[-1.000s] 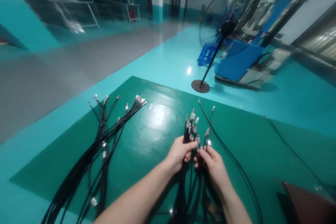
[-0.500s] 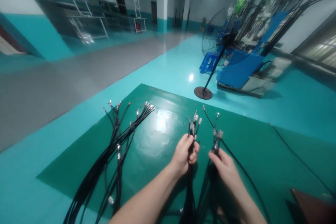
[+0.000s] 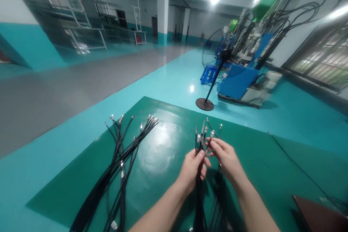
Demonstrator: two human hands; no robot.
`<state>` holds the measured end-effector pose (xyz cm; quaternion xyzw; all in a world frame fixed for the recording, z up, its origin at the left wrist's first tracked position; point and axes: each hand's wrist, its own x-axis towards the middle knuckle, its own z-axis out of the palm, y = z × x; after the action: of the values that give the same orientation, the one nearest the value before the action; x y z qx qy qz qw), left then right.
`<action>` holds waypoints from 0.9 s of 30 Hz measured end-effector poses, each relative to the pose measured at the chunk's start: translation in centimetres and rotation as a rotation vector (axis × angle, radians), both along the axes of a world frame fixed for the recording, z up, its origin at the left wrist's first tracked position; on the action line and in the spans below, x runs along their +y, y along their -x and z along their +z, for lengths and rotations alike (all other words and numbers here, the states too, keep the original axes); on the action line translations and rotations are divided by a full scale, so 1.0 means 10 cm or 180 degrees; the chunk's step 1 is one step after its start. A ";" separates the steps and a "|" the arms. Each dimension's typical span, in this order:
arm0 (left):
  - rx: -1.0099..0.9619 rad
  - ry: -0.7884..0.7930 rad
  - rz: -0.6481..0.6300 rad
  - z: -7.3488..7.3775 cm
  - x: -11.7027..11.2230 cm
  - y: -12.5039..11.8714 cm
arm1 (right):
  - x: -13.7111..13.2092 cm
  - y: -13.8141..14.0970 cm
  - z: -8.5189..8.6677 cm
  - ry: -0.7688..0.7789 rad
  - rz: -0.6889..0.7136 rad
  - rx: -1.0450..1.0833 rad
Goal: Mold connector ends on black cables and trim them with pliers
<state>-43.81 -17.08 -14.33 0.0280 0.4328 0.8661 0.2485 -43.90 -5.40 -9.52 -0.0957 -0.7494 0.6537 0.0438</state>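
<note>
My left hand is closed around a bundle of black cables with silver metal ends, held upright above a dark green table. My right hand is beside it, fingers pinched on one cable end at the top of the bundle. The cables hang down between my forearms. A second pile of black cables with metal tips lies spread on the table to the left, apart from both hands.
A single thin black cable runs across the table at the right. A dark brown object sits at the bottom right corner. Beyond the table stand a pedestal fan and blue machines on the teal floor.
My right hand, which held a separate few cables apart from the left, has moved left and up to the bundle. The view has tilted up slightly.
</note>
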 end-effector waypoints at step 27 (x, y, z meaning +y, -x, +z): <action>0.0377 -0.0141 -0.0716 0.35 -0.26 -0.12 | -0.04 -0.62 0.54 -0.1863 0.0330 0.1309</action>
<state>-42.61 -19.66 -10.78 0.1329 0.4216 0.8389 0.3174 -37.75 -5.76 -4.07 0.0924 -0.8842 0.4184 0.1860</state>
